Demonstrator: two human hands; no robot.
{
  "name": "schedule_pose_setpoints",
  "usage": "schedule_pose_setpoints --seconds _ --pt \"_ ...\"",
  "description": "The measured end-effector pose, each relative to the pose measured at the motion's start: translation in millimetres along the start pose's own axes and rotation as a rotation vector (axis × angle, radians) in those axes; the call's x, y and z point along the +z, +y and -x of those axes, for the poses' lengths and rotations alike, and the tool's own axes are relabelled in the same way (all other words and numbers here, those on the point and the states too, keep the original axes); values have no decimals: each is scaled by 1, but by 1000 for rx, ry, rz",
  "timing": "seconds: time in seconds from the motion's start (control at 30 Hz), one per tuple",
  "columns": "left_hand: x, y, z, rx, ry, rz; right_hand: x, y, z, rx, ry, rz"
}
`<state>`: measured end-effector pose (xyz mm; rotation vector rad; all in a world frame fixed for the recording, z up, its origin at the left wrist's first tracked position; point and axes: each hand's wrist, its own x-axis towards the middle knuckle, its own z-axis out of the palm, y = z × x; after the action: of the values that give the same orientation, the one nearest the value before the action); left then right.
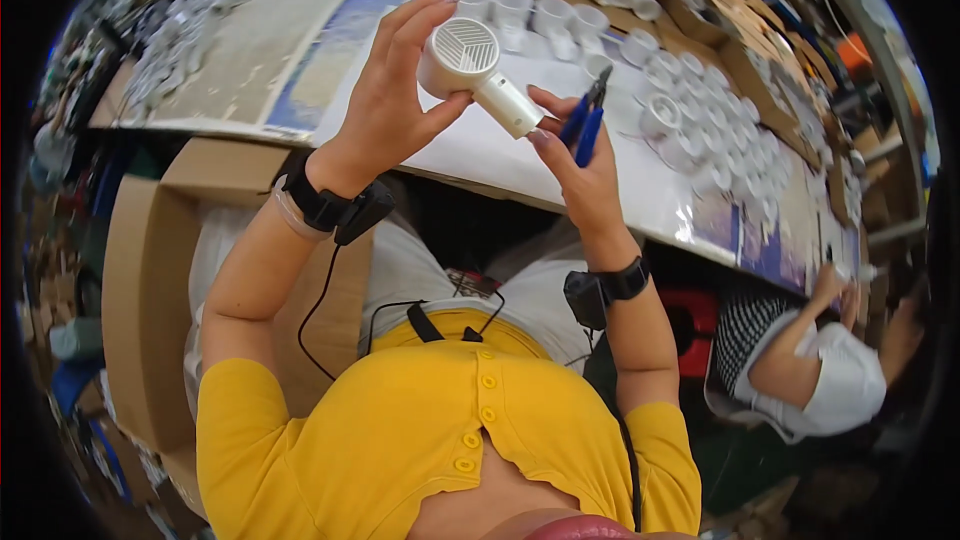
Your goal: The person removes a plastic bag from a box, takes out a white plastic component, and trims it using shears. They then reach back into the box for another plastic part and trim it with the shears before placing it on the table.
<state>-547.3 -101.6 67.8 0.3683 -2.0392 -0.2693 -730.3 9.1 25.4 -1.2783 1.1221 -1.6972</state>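
Note:
My left hand (388, 100) is closed round the round head of a white handheld fan casing (468, 52), fingers on its far side and thumb below. A slotted grille faces up, and the short handle points down to the right. Two small dark holes show on the handle. The thumb and fingertips of my right hand (588, 175) are at the handle's end. That same hand holds side cutters (588, 130) with blue handles, their dark jaws pointing up and away. Both hands are raised above the near edge of the white-covered table (480, 160).
Many white round-headed casings (690, 120) stand in rows on the table's right and far side. More small white parts (185, 35) are heaped at the far left. An open cardboard box (140, 290) is by my left side. Another person (815, 360) works at the right.

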Motion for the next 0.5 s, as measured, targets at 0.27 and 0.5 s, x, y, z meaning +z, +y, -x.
schedule_pose_setpoints --seconds 0.27,0.5 --pt "64 1 6 -100 -15 247 -31 -4 15 -145 93 366" --pt "96 3 21 -213 -1 324 -36 2 22 -181 256 443"
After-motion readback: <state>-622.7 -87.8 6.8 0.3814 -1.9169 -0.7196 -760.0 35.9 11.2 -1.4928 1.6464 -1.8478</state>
